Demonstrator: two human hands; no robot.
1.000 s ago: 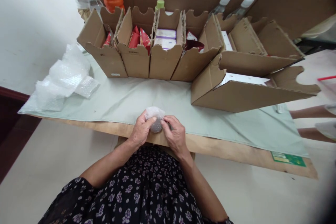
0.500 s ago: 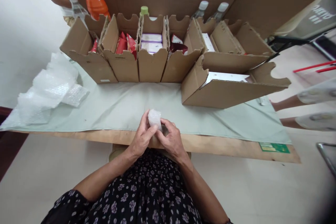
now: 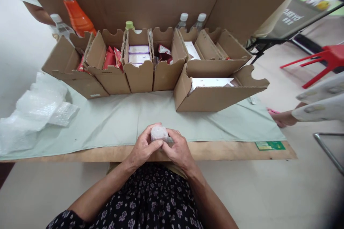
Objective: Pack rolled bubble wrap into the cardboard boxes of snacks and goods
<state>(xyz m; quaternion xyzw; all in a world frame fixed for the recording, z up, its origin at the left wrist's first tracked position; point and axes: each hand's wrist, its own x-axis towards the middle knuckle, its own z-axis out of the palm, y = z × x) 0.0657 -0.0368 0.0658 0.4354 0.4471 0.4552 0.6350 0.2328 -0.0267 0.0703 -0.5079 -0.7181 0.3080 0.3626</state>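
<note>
Between my two hands, at the table's front edge, is a small roll of bubble wrap (image 3: 158, 133), whitish and clear. My left hand (image 3: 146, 146) is closed around its left side, with the thumb lying across the near end. On the other side my right hand (image 3: 177, 147) grips it, fingers curled behind and thumb in front. Whether anything is wrapped inside the roll cannot be seen. To the left, a loose heap of bubble wrap (image 3: 40, 107) lies on the pale green cloth (image 3: 115, 121).
Several open cardboard boxes (image 3: 139, 77) stand in a row behind, holding red packets and white packs. One cardboard box (image 3: 220, 96) sits angled at right. Bottles, one an orange bottle (image 3: 77, 16), stand behind. Another person's legs (image 3: 317, 103) and a red stool (image 3: 328, 59) are at right.
The view has shifted, so the boxes appear further left and more of the right side shows. The bubble wrap roll has tipped, its end now facing up more. Both hands keep hold.
</note>
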